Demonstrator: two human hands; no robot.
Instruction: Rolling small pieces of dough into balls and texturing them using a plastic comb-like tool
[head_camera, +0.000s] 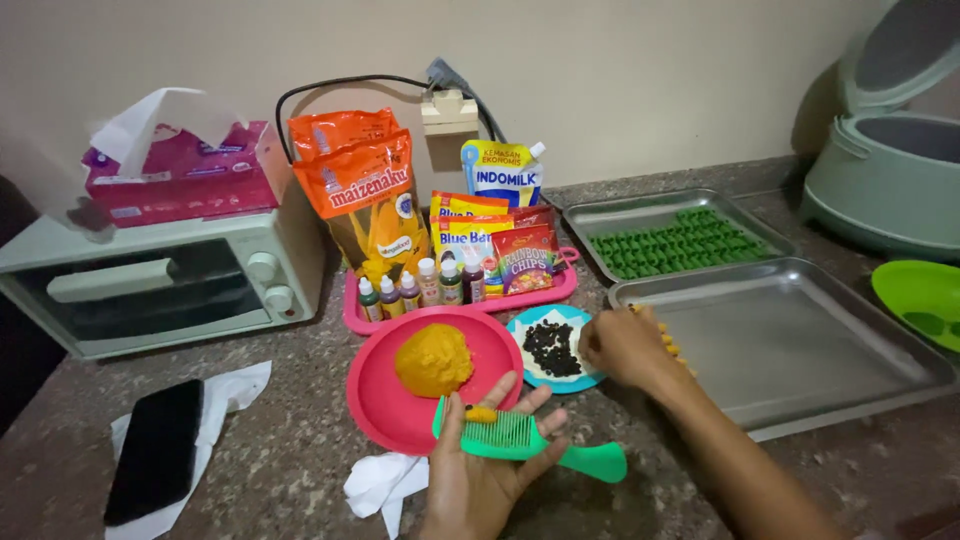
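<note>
orange dough (434, 359) is mostly waiting on red plate (385, 405); left hand (478, 478) is cupping green comb (522, 440), right hand (622, 346) is pinching small pieces at near tray's (800, 340) left edge.

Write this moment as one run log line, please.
left hand: holds green comb, small orange dough piece on it | right hand: at near tray edge, beside small plate

The left hand (480, 470) lies palm up, low in the middle of view, fingers spread and slightly curled, thumb raised to the left. The right hand (625, 345) reaches forward and left from a bare forearm, knuckles up, fingers curled under in a loose fist.
</note>
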